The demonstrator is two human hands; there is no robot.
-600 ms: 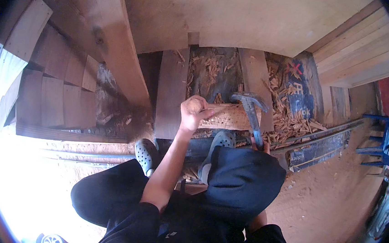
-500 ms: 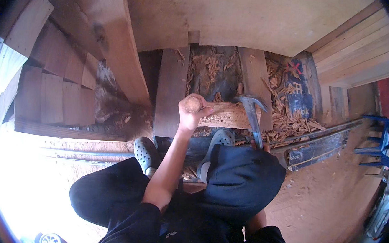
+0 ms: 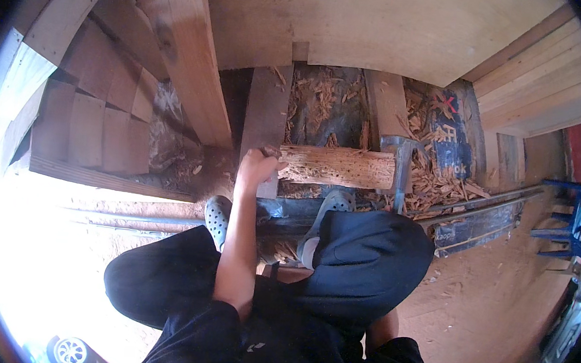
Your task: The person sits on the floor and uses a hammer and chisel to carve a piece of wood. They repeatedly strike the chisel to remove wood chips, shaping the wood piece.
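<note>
A rough, pitted piece of wood (image 3: 336, 167) lies crosswise in front of my feet, over two flat boards. My left hand (image 3: 257, 168) is closed at its left end, fingers curled against the wood; how far they reach round it is hidden. At its right end stands a claw hammer (image 3: 401, 170) with a grey metal head, its handle running down behind my right knee. My right forearm (image 3: 381, 330) shows beside that knee, but the hand on the handle is hidden behind it.
Wood chips (image 3: 440, 188) are heaped to the right. A thick plank (image 3: 190, 57) leans at the left, near stacked boards (image 3: 107, 123). A pale wooden panel (image 3: 371, 27) lies beyond. My clogs (image 3: 218, 218) flank the work. A blue plastic chair (image 3: 577, 228) stands far right.
My left hand has moved left and slightly nearer to me, uncovering more of the wood. The hammer has shifted right and turned more upright. The fingers at its handle have gone behind my knee.
</note>
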